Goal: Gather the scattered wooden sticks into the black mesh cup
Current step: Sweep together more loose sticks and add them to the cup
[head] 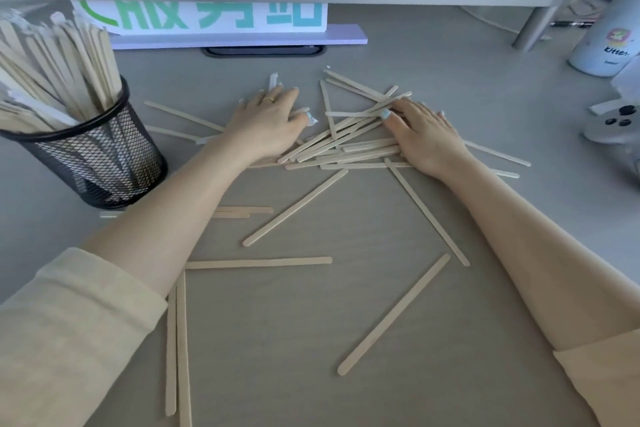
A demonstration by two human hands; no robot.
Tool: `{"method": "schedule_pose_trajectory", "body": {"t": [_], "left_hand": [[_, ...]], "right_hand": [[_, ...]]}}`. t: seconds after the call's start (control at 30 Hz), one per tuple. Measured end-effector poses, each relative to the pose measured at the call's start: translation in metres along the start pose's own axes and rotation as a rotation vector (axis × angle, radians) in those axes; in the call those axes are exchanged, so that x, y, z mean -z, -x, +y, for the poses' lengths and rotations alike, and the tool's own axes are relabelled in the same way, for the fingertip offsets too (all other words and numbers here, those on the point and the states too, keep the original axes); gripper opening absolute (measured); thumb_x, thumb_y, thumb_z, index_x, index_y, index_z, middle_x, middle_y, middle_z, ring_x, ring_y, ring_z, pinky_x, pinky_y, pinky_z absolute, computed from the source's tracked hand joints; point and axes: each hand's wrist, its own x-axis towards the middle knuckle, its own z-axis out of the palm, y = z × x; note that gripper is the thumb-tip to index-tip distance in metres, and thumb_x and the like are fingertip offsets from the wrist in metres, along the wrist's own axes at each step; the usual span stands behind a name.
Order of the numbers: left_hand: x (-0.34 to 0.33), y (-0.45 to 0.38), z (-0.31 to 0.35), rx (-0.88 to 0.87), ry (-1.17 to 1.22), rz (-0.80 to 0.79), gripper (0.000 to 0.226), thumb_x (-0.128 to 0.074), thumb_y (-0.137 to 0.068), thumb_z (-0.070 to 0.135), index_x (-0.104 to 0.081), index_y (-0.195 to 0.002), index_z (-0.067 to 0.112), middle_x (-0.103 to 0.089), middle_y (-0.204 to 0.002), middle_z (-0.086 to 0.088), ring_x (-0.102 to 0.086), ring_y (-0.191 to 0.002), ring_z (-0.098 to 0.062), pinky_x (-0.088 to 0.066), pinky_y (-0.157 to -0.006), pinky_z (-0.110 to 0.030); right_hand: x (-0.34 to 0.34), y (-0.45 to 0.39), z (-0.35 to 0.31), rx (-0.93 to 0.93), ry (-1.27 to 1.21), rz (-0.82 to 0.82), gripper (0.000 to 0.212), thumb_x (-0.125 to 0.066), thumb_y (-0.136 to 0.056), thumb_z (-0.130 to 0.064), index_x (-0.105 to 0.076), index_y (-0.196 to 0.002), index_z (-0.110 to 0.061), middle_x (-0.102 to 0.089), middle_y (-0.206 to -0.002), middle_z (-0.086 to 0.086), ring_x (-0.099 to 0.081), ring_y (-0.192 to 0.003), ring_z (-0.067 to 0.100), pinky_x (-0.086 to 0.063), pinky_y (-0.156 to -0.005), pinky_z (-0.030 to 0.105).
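Both hands lie flat and unclenched on the table [346,340], the left hand [268,121] and right hand [424,135] pressing a pile of wooden sticks [349,149]. The pile lies right of the black mesh cup [97,156], which already holds many sticks.

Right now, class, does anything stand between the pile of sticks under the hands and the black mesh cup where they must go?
No separate obstacle shows on the desk. The pile of sticks lies to the right of the cup; only the left hand, its forearm and a few loose sticks lie between. The cup already looks crowded with sticks.
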Motion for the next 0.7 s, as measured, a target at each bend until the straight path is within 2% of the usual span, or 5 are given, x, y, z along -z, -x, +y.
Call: {"method": "schedule_pose_trajectory", "body": {"t": [0.17,0.37,0.57,0.63,0.7], "left_hand": [[0.008,0.013,-0.007,-0.159,0.13,-0.122,0.056,-0.028,-0.097,0.041,-0.016,-0.147,0.019,-0.009,-0.158,0.0,-0.008,-0.145,-0.014,-0.009,-0.116,-0.03],[0.014,0.04,-0.012,-0.227,0.348,-0.234,0.073,-0.041,-0.086,0.055,-0.013,-0.147,0.026,-0.018,-0.156,0.005,-0.021,-0.142,-0.01,-0.019,-0.105,-0.021],[0.023,0.063,-0.012,-0.26,0.383,-0.211,0.103,-0.043,-0.062,0.084,-0.005,-0.146,0.038,-0.014,-0.156,0.012,-0.021,-0.141,-0.005,-0.021,-0.112,-0.027],[0.032,0.072,-0.017,-0.235,0.372,-0.205,0.111,-0.04,-0.054,0.088,0.004,-0.145,0.04,-0.007,-0.157,0.014,-0.016,-0.142,-0.004,-0.019,-0.113,-0.028],[0.04,0.085,-0.023,-0.184,0.275,-0.261,0.111,-0.043,-0.058,0.084,0.015,-0.142,0.041,-0.001,-0.157,0.012,-0.012,-0.143,-0.006,-0.018,-0.112,-0.027]], "right_hand": [[-0.006,0.01,-0.019,0.132,-0.058,-0.026,0.037,-0.028,-0.098,-0.034,-0.045,-0.127,-0.019,-0.045,-0.14,0.0,-0.035,-0.133,0.019,-0.015,-0.111,0.037],[-0.023,0.024,-0.049,0.22,-0.099,-0.048,0.034,-0.032,-0.097,-0.033,-0.046,-0.125,-0.019,-0.048,-0.137,0.0,-0.039,-0.129,0.021,-0.021,-0.11,0.039],[-0.031,0.046,-0.083,0.345,-0.23,-0.159,0.043,-0.04,-0.094,-0.03,-0.039,-0.135,-0.018,-0.037,-0.146,0.0,-0.034,-0.134,0.019,-0.023,-0.113,0.043],[-0.023,0.048,-0.083,0.382,-0.274,-0.239,0.054,-0.048,-0.09,-0.04,-0.033,-0.139,-0.022,-0.03,-0.15,-0.003,-0.025,-0.139,0.014,-0.015,-0.117,0.044],[-0.014,0.049,-0.077,0.433,-0.131,-0.375,0.077,-0.054,-0.079,-0.058,-0.02,-0.143,-0.032,-0.013,-0.156,-0.009,-0.002,-0.144,0.009,0.006,-0.117,0.047]]}}
